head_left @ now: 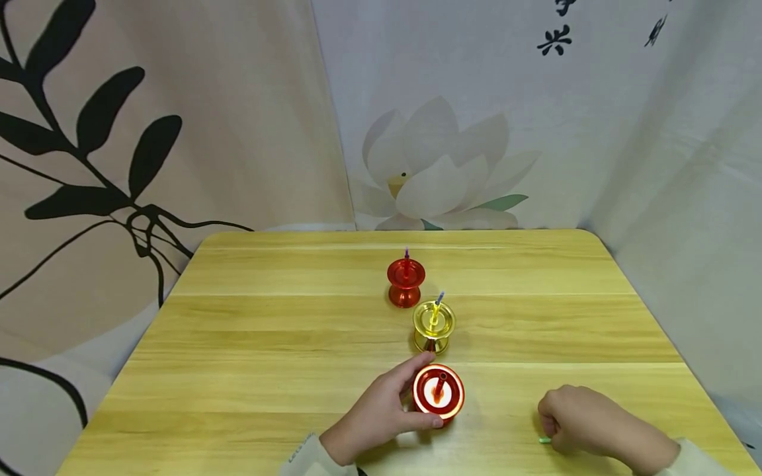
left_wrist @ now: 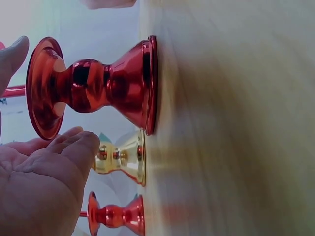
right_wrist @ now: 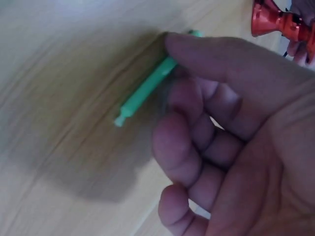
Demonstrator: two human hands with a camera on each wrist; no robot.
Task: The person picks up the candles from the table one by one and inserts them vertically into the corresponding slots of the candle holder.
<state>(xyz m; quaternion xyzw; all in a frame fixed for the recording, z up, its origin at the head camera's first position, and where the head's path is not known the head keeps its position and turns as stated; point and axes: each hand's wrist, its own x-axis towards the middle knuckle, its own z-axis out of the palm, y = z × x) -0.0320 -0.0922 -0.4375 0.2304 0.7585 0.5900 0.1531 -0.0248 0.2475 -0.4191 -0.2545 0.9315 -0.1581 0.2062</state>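
Observation:
Nearest on the table stands a shiny red candle holder [head_left: 438,394] with a wide dish and a short red tube. My left hand [head_left: 389,406] holds it about the dish, thumb on the near side and fingers on the far side; in the left wrist view its base [left_wrist: 147,86] meets the tabletop. Off to the right, my right hand [head_left: 586,420] pinches a slim green candle [right_wrist: 150,86] between thumb and forefinger, low over the wood. The other fingers of that hand are curled. Part of the candle is hidden behind the thumb.
Behind the near holder stands a gold candle holder [head_left: 433,324] with a blue-tipped candle. Farther back is another red candle holder [head_left: 405,281] with a purple candle. The wooden table [head_left: 268,317] ends at a printed curtain [head_left: 238,132].

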